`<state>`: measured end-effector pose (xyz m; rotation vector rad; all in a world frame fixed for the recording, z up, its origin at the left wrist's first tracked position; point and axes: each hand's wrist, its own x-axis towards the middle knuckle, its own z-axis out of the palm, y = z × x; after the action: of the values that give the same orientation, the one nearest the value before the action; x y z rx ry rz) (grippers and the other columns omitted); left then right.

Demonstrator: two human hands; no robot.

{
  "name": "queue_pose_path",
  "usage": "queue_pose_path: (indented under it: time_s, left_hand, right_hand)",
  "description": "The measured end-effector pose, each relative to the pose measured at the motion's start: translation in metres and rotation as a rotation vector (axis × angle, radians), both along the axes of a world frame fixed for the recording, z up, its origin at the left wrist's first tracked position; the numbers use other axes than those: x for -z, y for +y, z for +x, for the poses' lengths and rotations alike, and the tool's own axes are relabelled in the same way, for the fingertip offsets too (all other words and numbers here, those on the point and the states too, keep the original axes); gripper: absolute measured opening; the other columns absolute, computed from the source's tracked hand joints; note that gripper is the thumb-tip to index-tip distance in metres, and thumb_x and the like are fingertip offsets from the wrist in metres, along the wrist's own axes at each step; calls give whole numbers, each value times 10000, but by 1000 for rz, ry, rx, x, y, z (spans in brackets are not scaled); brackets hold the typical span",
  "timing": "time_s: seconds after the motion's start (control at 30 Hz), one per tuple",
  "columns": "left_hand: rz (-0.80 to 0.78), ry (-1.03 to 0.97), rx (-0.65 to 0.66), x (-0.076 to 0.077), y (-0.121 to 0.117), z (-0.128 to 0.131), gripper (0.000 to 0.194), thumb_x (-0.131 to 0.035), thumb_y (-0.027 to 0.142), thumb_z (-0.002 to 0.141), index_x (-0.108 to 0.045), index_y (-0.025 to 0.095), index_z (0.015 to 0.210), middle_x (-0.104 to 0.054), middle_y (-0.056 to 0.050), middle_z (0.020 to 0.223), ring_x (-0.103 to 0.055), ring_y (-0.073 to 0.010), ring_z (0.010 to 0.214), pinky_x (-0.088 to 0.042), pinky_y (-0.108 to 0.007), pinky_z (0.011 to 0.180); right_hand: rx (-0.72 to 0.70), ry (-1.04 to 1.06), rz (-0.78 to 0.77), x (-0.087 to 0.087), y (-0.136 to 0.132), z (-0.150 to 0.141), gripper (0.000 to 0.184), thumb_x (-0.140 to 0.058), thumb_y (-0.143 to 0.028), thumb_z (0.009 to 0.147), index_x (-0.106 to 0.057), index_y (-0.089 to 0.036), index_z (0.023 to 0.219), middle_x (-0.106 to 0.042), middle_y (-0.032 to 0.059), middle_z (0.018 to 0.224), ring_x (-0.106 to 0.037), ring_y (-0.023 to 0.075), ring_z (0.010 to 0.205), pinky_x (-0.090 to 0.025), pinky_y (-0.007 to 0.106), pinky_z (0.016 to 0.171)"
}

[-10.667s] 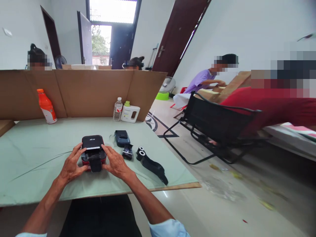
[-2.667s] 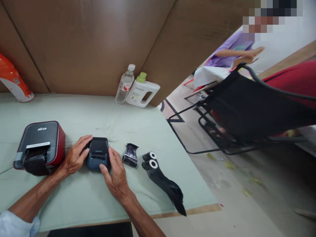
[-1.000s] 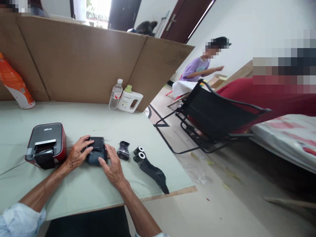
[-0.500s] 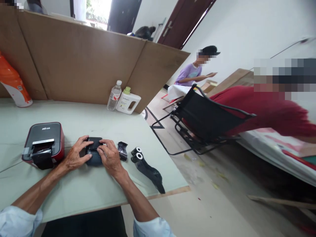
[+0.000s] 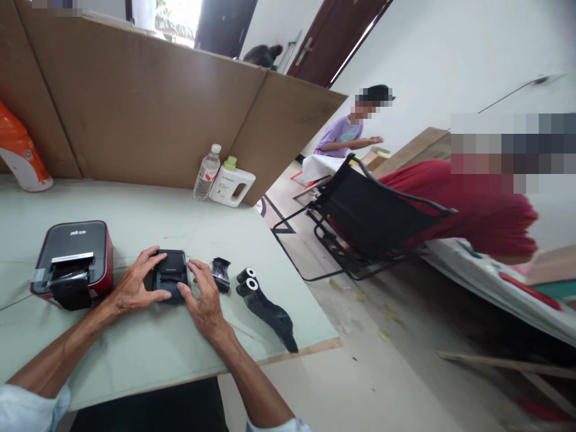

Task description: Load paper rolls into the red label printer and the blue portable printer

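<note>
A small black portable printer lies flat on the table between my hands, its lid closed down. My left hand curves around its left side, fingertips at the upper left edge and thumb at the lower front. My right hand is at its right side with fingers apart; the thumb touches the lower right corner. Just beyond the right fingers sits a black piece of ribbon. Two rolls with white cores lie farther right, a black ribbon strip trailing from them.
A larger black and red label printer stands at the left. Against the cardboard screen are an orange bottle, a water bottle and a white jug. Right of the table are a black folding chair and two seated people.
My right fingers have moved off the top of the portable printer to its right side, uncovering its lid, which now looks flat. The left hand stays around the left side.
</note>
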<state>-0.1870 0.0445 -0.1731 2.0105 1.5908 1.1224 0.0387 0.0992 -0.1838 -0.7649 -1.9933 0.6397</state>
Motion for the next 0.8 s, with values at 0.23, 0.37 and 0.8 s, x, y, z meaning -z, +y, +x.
queue_pose_path:
  time_s: [0.23,0.37,0.8]
  left_hand:
    - [-84,101,51,-7,-2,-5,1133,-916,364,672,-306,238,1618,-311,-197,1664,-373,-413,1520,-362,-600,1231]
    - [-110,130,23,-7,-2,-5,1242,-932,354,624,-231,213,1640,-320,-212,1657,-362,-425,1523,-355,-601,1237]
    - [-99,140,-55,-1,-6,-6,1223,-930,439,631,-270,212,1635,-368,-219,1654,-393,-431,1510,-388,-612,1212]
  right_hand:
    - [-28,-50,-124,15,-6,-1,572,-574,-387,1017,-469,-192,1545,-559,169,1466,-528,296,1384,-454,492,1180]
    - [-18,-63,-105,16,-7,-3,582,-564,-391,1024,-462,-169,1552,-553,183,1470,-520,300,1393,-444,488,1189]
    - [-38,-105,-156,12,-2,-4,613,-575,-400,1012,-430,-174,1563,-523,186,1519,-487,315,1432,-424,519,1200]
